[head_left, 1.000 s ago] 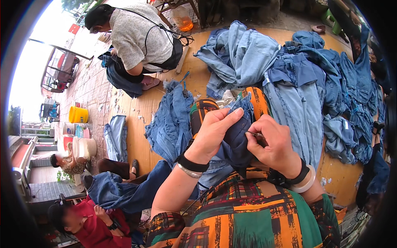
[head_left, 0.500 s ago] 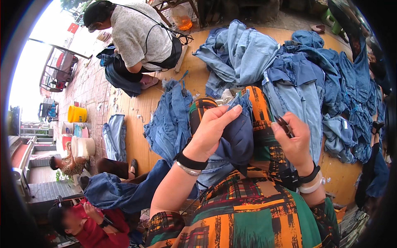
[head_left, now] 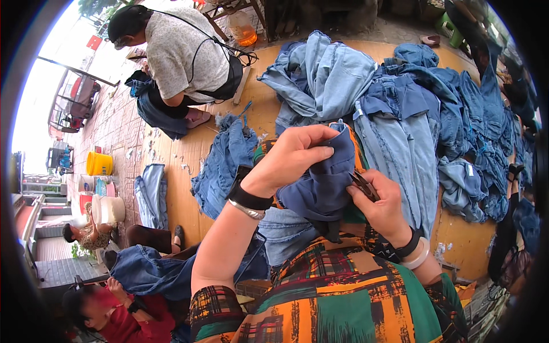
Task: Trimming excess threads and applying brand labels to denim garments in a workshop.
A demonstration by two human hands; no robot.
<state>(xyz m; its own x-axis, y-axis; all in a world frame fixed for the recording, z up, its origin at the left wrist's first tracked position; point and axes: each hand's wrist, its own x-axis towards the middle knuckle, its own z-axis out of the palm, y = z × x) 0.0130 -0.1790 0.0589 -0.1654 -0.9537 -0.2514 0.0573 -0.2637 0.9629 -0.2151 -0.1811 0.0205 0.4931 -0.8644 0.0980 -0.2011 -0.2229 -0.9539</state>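
Note:
My left hand (head_left: 290, 159) pinches the edge of a denim garment (head_left: 321, 193) and lifts it over my lap. The garment's dark blue inner fabric faces up and hangs in folds below my fingers. Closed around a pair of dark metal thread snips (head_left: 363, 185), my right hand (head_left: 382, 207) is just right of the garment, the tips pointing up and left beside the cloth. Whether the tips touch the fabric I cannot tell. Lighter denim (head_left: 283, 231) shows under the lifted part, across my lap.
Light blue jeans (head_left: 394, 146) are spread right of my lap, and a denim heap (head_left: 480, 126) runs beyond them. More frayed denim (head_left: 224, 166) lies left on the tan board (head_left: 176, 194). Co-workers sit on the left; a yellow bucket (head_left: 99, 163) stands beyond.
The left hand has raised the garment, baring more of its dark blue fabric. The right hand with the snips has moved left and down, closer to the cloth. The view has shifted slightly.

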